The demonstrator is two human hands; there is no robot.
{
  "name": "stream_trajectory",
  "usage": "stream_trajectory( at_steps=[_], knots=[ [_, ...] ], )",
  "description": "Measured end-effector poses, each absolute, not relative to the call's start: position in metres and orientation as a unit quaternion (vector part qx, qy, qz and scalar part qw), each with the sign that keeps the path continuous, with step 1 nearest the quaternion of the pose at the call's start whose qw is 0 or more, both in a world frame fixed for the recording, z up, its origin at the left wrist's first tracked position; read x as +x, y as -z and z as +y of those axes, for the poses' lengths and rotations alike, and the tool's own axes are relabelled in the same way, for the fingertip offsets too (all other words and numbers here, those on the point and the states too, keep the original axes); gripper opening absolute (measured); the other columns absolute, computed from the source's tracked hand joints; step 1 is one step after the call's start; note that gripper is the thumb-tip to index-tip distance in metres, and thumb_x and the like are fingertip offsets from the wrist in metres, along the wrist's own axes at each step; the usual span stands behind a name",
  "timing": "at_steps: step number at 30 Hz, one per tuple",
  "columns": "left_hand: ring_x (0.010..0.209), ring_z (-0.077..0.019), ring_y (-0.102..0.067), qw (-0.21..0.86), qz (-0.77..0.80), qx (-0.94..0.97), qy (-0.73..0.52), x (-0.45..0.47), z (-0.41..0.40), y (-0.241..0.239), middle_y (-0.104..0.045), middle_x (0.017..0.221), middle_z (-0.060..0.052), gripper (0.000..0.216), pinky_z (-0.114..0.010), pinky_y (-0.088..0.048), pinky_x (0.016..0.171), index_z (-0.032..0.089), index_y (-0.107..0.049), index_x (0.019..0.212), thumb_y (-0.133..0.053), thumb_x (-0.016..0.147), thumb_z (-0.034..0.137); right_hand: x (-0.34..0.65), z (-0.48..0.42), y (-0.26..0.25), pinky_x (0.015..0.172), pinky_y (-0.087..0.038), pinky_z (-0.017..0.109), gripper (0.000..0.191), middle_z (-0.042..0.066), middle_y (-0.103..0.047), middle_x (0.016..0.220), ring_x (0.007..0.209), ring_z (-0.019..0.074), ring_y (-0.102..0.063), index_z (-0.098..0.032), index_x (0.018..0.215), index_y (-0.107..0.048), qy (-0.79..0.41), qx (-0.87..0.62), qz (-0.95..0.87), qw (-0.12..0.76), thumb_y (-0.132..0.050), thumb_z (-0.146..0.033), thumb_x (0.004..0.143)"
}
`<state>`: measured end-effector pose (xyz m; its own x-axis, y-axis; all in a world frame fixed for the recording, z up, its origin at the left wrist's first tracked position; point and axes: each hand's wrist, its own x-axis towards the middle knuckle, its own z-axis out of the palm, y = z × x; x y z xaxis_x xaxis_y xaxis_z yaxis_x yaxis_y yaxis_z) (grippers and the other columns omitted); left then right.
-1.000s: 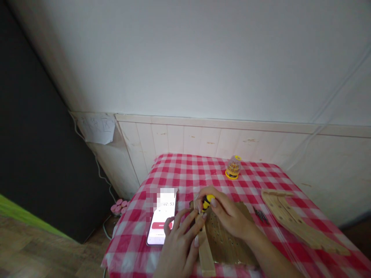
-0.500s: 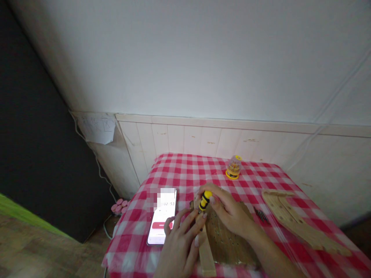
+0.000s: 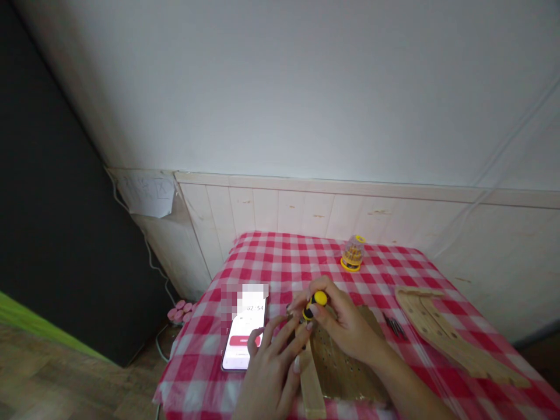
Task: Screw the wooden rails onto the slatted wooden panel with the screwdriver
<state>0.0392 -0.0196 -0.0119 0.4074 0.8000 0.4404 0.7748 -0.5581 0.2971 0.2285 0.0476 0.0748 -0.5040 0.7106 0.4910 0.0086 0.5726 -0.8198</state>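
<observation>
Strip [image 3: 312, 388] by the table's [image 3: 280, 256] near edge, along the board's [image 3: 335, 370] left side; left hand [image 3: 273, 361] rests its fingers on it, pinching or not I cannot tell; right hand [image 3: 335, 318] grips the driver [image 3: 321, 298], tilted, over the strip's far part; likely step, turning the driver; next calls for strip steady, driver in line; case [image 3: 352, 256] by the far edge.

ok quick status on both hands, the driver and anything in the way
Right fingers around the driver. Left fingers at the wood strip, beside it. Driver tip hidden. Phone near left hand, not blocking the driver.
</observation>
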Motion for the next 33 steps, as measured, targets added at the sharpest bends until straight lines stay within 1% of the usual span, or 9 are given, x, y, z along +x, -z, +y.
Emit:
stream_trajectory(
  at_steps=[3,8,11,15,19,24,28,30,33],
  knots=[
    [0.141,-0.0316,-0.045,0.014,0.468,0.838,-0.278,0.039,-0.019,0.014,-0.056,0.155,-0.001,0.049,-0.046,-0.042,0.100,0.036,-0.043,0.158,-0.040,0.110,0.026,0.229,0.048,-0.069,0.075,-0.053,0.032,0.027,0.003,-0.063,0.097,0.085,0.0183,-0.065,-0.026,0.108,-0.054,-0.421,-0.237,-0.756,0.441,-0.047,-0.052,0.107],
    [0.141,-0.0308,-0.046,0.019,0.470,0.839,-0.274,0.039,-0.020,0.011,-0.059,0.153,0.001,0.049,-0.045,-0.041,0.101,0.037,-0.041,0.159,-0.040,0.111,0.028,0.228,0.047,-0.068,0.076,-0.051,0.033,0.037,0.002,-0.060,0.095,0.083,0.0174,-0.060,-0.028,0.124,-0.056,-0.456,-0.211,-0.754,0.422,-0.037,-0.055,0.109],
    [0.141,-0.0305,-0.046,0.027,0.470,0.839,-0.275,0.039,-0.020,0.010,-0.060,0.152,0.000,0.048,-0.045,-0.042,0.101,0.037,-0.042,0.158,-0.040,0.111,0.029,0.230,0.045,-0.072,0.084,-0.051,0.037,0.046,0.005,-0.062,0.100,0.089,0.0197,-0.060,-0.027,0.132,-0.055,-0.485,-0.206,-0.749,0.401,-0.027,-0.056,0.110],
    [0.141,-0.0309,-0.046,0.034,0.470,0.836,-0.279,0.039,-0.019,0.013,-0.059,0.152,0.000,0.047,-0.047,-0.043,0.101,0.036,-0.046,0.156,-0.040,0.110,0.028,0.237,0.044,-0.079,0.097,-0.049,0.041,0.044,0.008,-0.066,0.111,0.102,0.0216,-0.063,-0.028,0.139,-0.054,-0.458,-0.247,-0.767,0.376,-0.030,-0.053,0.110],
    [0.142,-0.0315,-0.045,0.034,0.471,0.837,-0.277,0.038,-0.019,0.015,-0.057,0.154,0.000,0.047,-0.048,-0.043,0.100,0.037,-0.047,0.155,-0.040,0.109,0.027,0.241,0.049,-0.088,0.095,-0.052,0.039,0.040,0.008,-0.070,0.108,0.102,0.0221,-0.067,-0.028,0.131,-0.062,-0.409,-0.254,-0.800,0.358,-0.040,-0.053,0.108],
    [0.143,-0.0315,-0.044,0.031,0.469,0.840,-0.272,0.037,-0.019,0.016,-0.056,0.156,0.001,0.050,-0.049,-0.041,0.102,0.037,-0.044,0.157,-0.039,0.109,0.025,0.241,0.056,-0.093,0.093,-0.053,0.038,0.034,0.008,-0.072,0.105,0.104,0.0230,-0.068,-0.027,0.111,-0.069,-0.325,-0.243,-0.819,0.406,-0.051,-0.055,0.104],
    [0.142,-0.0320,-0.045,0.025,0.469,0.839,-0.274,0.037,-0.018,0.017,-0.056,0.155,0.000,0.051,-0.049,-0.042,0.101,0.037,-0.043,0.158,-0.039,0.109,0.025,0.237,0.053,-0.093,0.090,-0.053,0.037,0.033,0.008,-0.072,0.105,0.102,0.0233,-0.068,-0.025,0.105,-0.065,-0.304,-0.253,-0.813,0.427,-0.054,-0.056,0.102],
    [0.142,-0.0318,-0.045,0.023,0.468,0.839,-0.277,0.038,-0.018,0.017,-0.056,0.155,-0.001,0.050,-0.048,-0.042,0.101,0.036,-0.043,0.158,-0.039,0.109,0.025,0.235,0.050,-0.092,0.088,-0.054,0.037,0.032,0.009,-0.072,0.106,0.101,0.0227,-0.068,-0.025,0.106,-0.062,-0.330,-0.265,-0.801,0.422,-0.051,-0.055,0.104],
    [0.141,-0.0320,-0.046,0.015,0.472,0.835,-0.281,0.038,-0.019,0.017,-0.057,0.154,-0.001,0.050,-0.048,-0.042,0.101,0.037,-0.044,0.157,-0.039,0.109,0.026,0.232,0.046,-0.089,0.080,-0.054,0.034,0.033,0.006,-0.069,0.098,0.090,0.0206,-0.068,-0.025,0.104,-0.056,-0.380,-0.270,-0.785,0.408,-0.046,-0.056,0.106]
  ],
)
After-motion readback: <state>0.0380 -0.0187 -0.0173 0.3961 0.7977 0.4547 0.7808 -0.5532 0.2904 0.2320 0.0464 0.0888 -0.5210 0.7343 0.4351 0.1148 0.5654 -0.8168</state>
